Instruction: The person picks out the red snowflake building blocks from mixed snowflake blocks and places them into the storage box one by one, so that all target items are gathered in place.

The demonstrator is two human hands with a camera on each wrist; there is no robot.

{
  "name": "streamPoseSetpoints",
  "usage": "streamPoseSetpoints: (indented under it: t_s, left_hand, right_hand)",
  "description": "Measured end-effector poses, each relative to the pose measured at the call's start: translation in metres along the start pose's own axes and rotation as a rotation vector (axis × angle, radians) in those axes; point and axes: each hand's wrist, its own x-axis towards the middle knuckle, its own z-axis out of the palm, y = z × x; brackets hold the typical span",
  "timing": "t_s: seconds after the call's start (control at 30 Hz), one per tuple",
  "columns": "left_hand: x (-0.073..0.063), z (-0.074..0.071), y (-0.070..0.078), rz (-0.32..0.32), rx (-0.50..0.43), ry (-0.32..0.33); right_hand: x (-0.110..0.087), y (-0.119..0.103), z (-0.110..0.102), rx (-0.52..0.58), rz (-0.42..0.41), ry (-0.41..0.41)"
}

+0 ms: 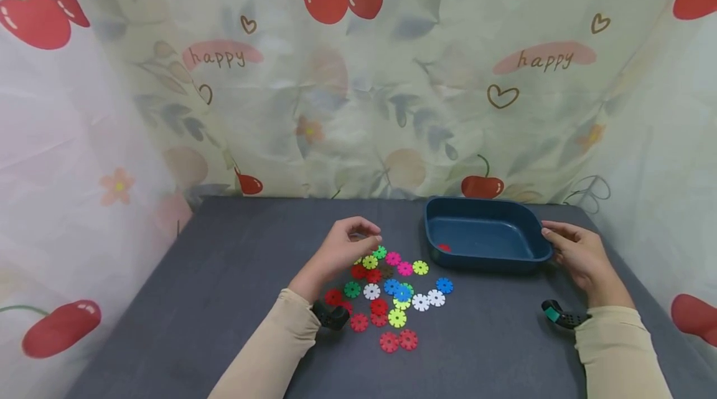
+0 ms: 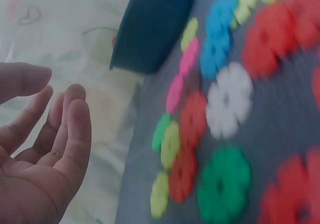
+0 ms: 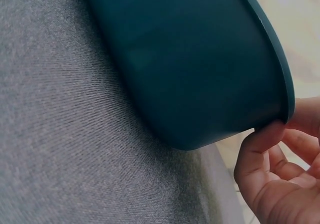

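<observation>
My right hand (image 1: 582,259) pinches the right end rim of a deep blue plastic tray (image 1: 487,264), thumb and finger at its edge. The right wrist view shows the same grip close up on the tray wall (image 3: 190,73). A red disc (image 1: 444,248) lies inside the tray at its left front corner. My left hand (image 1: 342,246) hovers over the far left of the scattered plastic snowflake discs, with its fingers loosely bent. Nothing shows between its thumb and fingers (image 2: 77,124). Below it lie a green disc (image 1: 351,289), a white disc (image 1: 371,291) and several red ones.
The notched discs spread over the middle of the dark grey table (image 1: 224,299), some overlapping; two red discs (image 1: 399,341) lie nearest me. Blue and white discs (image 1: 436,297) sit in front of the tray. A cherry-print curtain (image 1: 347,106) closes off the back and sides.
</observation>
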Motion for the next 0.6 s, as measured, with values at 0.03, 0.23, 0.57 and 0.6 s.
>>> streamPoseSetpoints:
  t_s: [0.03, 0.23, 0.57, 0.6]
  left_hand:
    - [-0.004, -0.004, -0.002, -0.004, 0.012, -0.001]
    - [-0.019, -0.02, -0.017, -0.001, 0.148, 0.005]
    - [-0.02, -0.032, -0.031, 0.005, 0.337, -0.017]
    - [-0.019, -0.032, -0.033, 0.006, 0.35, -0.022]
  right_hand:
    - [0.0, 0.001, 0.001, -0.002, 0.0, -0.001]
    - [-0.002, 0.004, 0.002, 0.001, 0.008, -0.004]
    - [-0.002, 0.004, 0.0, 0.025, -0.009, -0.006]
    - [-0.002, 0.004, 0.0, 0.026, -0.01, -0.006]
